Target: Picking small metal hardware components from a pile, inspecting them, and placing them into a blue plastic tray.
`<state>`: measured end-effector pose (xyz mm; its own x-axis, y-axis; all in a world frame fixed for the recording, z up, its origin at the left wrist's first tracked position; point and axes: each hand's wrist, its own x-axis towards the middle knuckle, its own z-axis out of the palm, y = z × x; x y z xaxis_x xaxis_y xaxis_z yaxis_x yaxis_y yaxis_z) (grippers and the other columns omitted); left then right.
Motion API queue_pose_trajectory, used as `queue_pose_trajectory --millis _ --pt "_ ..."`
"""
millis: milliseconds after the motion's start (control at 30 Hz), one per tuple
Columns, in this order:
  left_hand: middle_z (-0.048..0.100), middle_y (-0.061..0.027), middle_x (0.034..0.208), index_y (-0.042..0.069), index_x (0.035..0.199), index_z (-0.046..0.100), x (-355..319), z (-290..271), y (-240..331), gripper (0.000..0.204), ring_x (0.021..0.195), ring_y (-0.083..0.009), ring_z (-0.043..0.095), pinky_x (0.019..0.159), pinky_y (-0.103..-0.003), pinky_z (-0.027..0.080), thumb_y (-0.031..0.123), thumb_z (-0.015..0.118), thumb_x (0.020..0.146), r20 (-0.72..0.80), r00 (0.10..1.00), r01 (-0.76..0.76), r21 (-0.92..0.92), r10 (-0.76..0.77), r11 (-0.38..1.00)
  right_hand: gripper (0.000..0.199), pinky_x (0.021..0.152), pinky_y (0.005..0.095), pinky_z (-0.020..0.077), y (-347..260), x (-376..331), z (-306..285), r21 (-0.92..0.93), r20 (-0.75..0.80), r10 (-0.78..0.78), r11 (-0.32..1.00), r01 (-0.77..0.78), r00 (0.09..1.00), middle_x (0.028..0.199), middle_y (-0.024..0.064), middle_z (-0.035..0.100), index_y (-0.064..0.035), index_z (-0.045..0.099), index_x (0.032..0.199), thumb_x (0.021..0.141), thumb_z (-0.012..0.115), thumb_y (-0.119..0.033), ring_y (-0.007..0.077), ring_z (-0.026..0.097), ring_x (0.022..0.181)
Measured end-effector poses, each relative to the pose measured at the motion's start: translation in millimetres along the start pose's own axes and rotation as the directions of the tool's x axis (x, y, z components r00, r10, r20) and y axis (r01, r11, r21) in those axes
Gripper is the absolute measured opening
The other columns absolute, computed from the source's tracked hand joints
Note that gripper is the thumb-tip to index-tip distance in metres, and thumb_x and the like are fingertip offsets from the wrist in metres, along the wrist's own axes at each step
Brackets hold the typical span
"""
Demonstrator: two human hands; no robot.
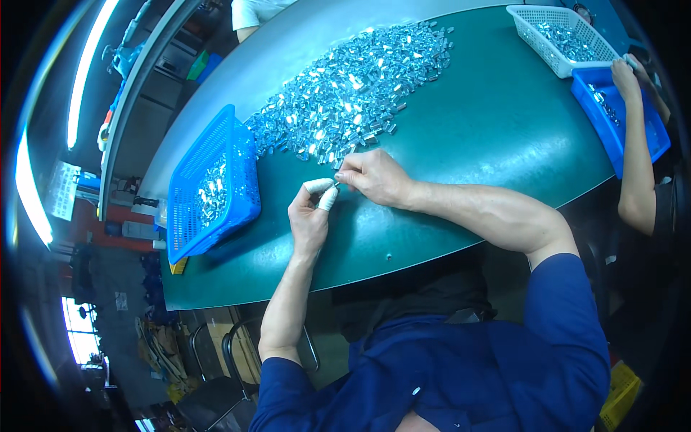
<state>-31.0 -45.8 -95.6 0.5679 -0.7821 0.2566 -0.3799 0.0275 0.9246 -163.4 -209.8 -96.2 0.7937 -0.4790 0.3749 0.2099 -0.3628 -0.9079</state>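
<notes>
My left hand (309, 222), with white covers on its thumb and a finger, is closed in a pinch over the near edge of the pile. Facing it, my right hand (378, 178) is pinched too, its fingertips meeting those of the left. Between the fingertips sits a small metal piece (337, 183), mostly hidden, so its exact shape does not show. Just beyond both hands spreads a large heap of small shiny metal pieces (345, 93), many of them short and block-like.
A blue plastic basket (248, 198) holding similar pieces stands tilted to my left on the green table (461, 144). At the far right are a white basket (518, 29) and a blue tray (612, 147), with another person's hands (628, 75) beside them. A chair (229, 353) stands below left.
</notes>
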Motion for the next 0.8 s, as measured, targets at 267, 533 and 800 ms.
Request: queue_pose_trajectory --millis 267,533,800 --pt "0.076 -0.0064 0.104 0.0 0.113 0.072 2.2 1.8 36.2 0.021 0.096 -0.0132 0.07 0.089 -0.029 0.055 0.007 0.078 0.094 0.074 0.987 -0.159 0.408 0.141 0.899 0.045 0.06 0.0384 0.0518 -1.4 1.9 -4.2 0.137 0.147 0.231 0.958 -0.251 0.962 0.066 0.0104 0.07 -0.0014 0.071 0.081 0.102 0.06 -0.039 0.0194 0.067 0.059" --pt "0.076 -0.0058 0.1 0.0 0.11 0.073 8.7 -57.3 70.9 0.016 0.095 -0.0117 0.069 0.087 -0.027 0.055 0.006 0.077 0.095 0.004 0.974 -0.19 0.545 0.225 0.816 0.039 0.062 0.037 0.0521 9.4 8.7 -7.3 0.267 -0.064 0.143 0.956 -0.121 0.988 0.068 0.0091 0.072 -0.0015 0.071 0.081 0.102 0.061 -0.032 0.0186 0.068 0.063" --pt "0.072 -0.0151 0.115 0.003 0.116 0.072 64.0 -142.4 98.8 0.025 0.111 -0.0328 0.067 0.099 -0.042 0.052 0.006 0.075 0.091 0.076 0.827 -0.182 0.974 0.558 0.137 0.039 0.064 0.038 0.0517 16.7 14.2 -18.5 0.176 -0.196 0.181 0.973 -0.147 0.964 0.068 0.0098 0.071 -0.0016 0.07 0.08 0.103 0.059 -0.032 0.0212 0.068 0.064"
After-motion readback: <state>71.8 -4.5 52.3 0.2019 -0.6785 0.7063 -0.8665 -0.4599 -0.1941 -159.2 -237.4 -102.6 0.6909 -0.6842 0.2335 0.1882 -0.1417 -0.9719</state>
